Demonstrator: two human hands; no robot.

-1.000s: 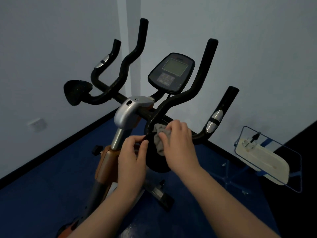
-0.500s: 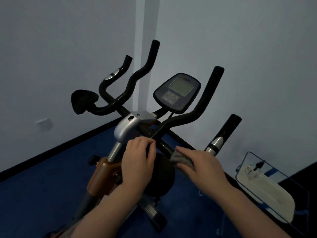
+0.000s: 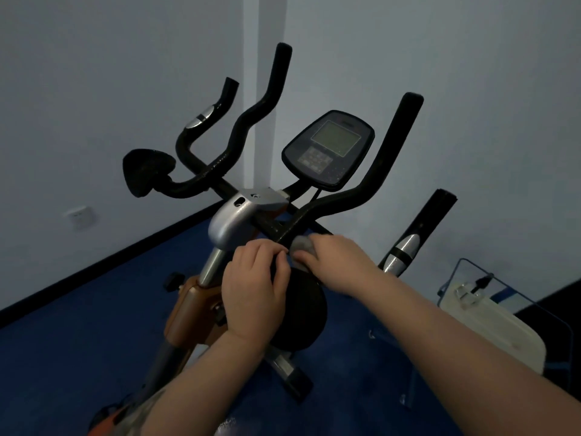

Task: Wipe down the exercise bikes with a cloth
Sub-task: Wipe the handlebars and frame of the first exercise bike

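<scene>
An exercise bike fills the centre, with black foam handlebars (image 3: 371,196), a dark console (image 3: 328,149) and a silver stem cover (image 3: 234,215). My right hand (image 3: 339,262) presses a small grey cloth (image 3: 301,245) onto the lower right handlebar bar, just right of the stem. My left hand (image 3: 254,287) grips the round black elbow pad (image 3: 301,313) below the bars, thumb over its top edge. The cloth is mostly hidden under my fingers.
A second black elbow pad (image 3: 146,169) sticks out at the left. The bike's orange-brown frame (image 3: 188,309) drops to a blue floor. White walls meet in a corner behind. A clear stand holding a white device (image 3: 490,328) sits at the right.
My right hand has slid the cloth back up and left along the bar, toward the stem and my left hand. My left hand has kept its hold on the pad.
</scene>
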